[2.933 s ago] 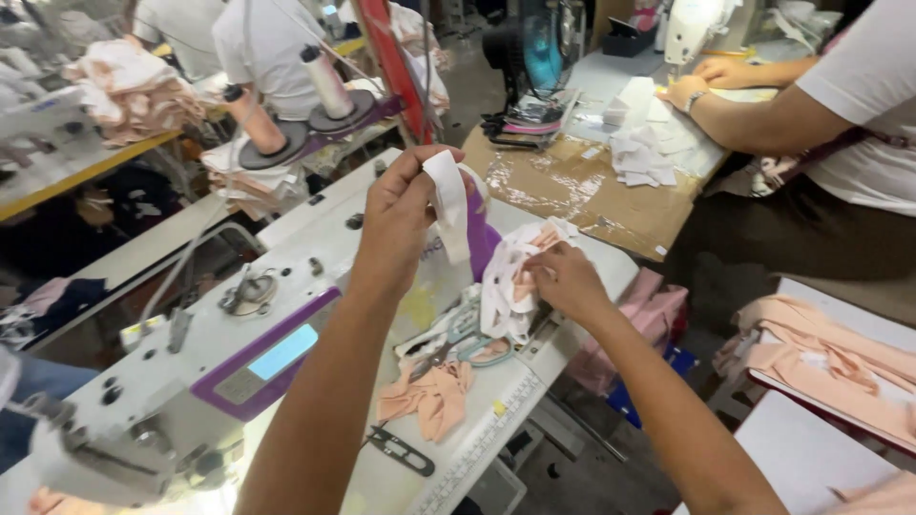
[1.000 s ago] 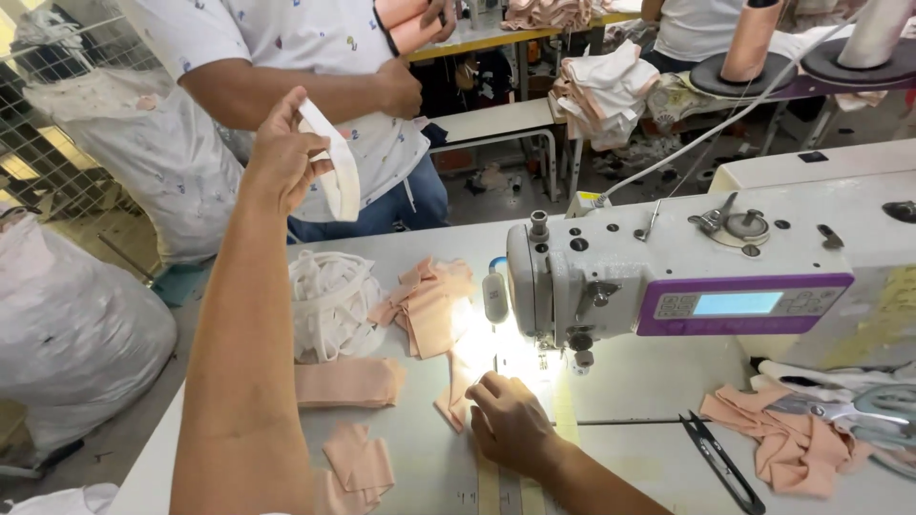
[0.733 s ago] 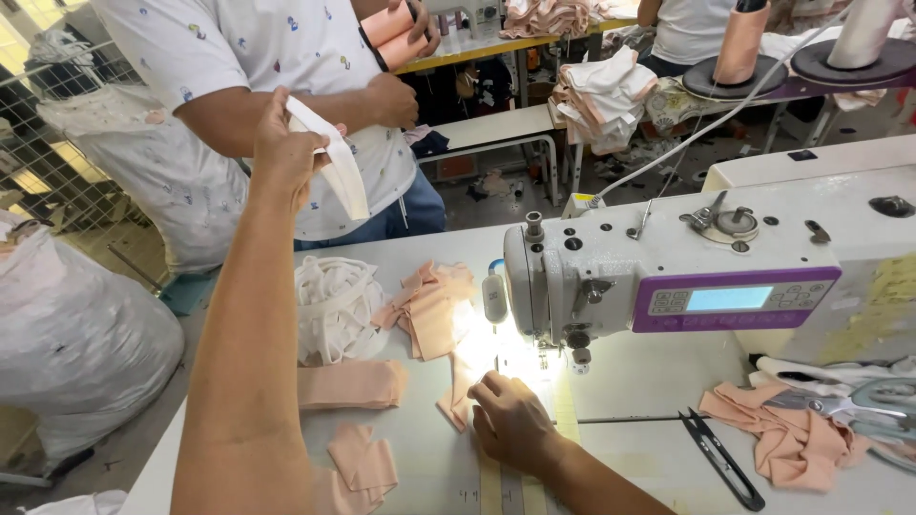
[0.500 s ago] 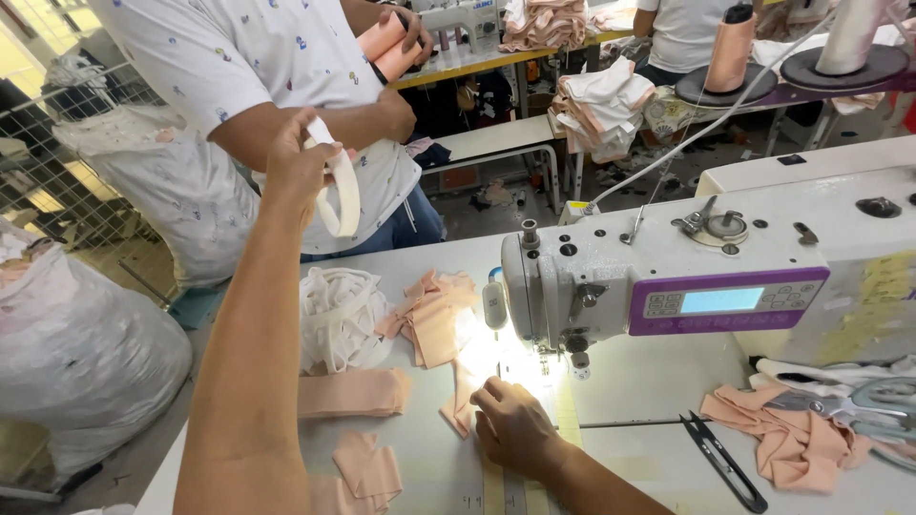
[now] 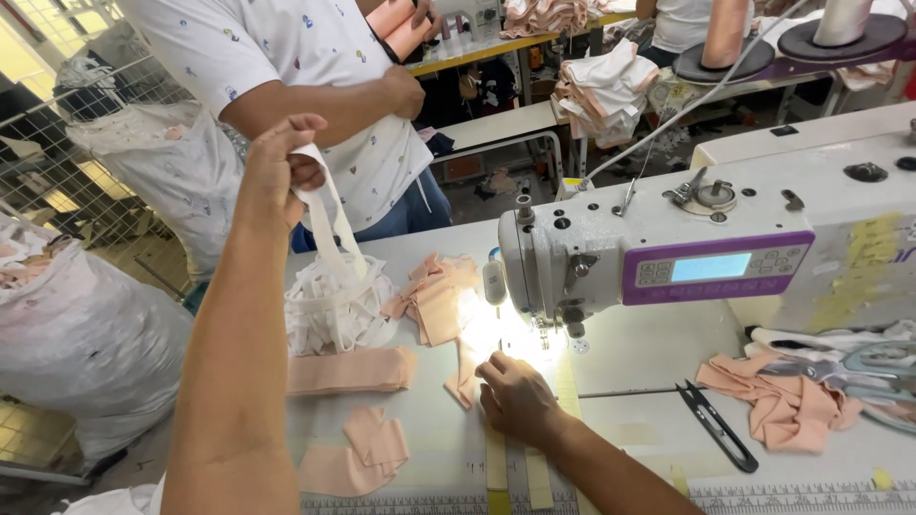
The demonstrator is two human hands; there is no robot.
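Observation:
My left hand is raised above the table and grips a white elastic strip, which hangs down into a heap of white elastic. My right hand rests flat on the table under the needle of a white sewing machine, pressing a small peach fabric piece. More peach fabric pieces lie beside the heap, and others lie near the front edge.
A person in a white patterned shirt stands across the table. Black thread snips and a peach fabric pile lie at the right. White sacks stand at the left. Thread cones stand behind the machine.
My view swung from the right end of the machine to its needle side. My left hand drew the white elastic lower toward the heap, while my right hand stayed at the needle.

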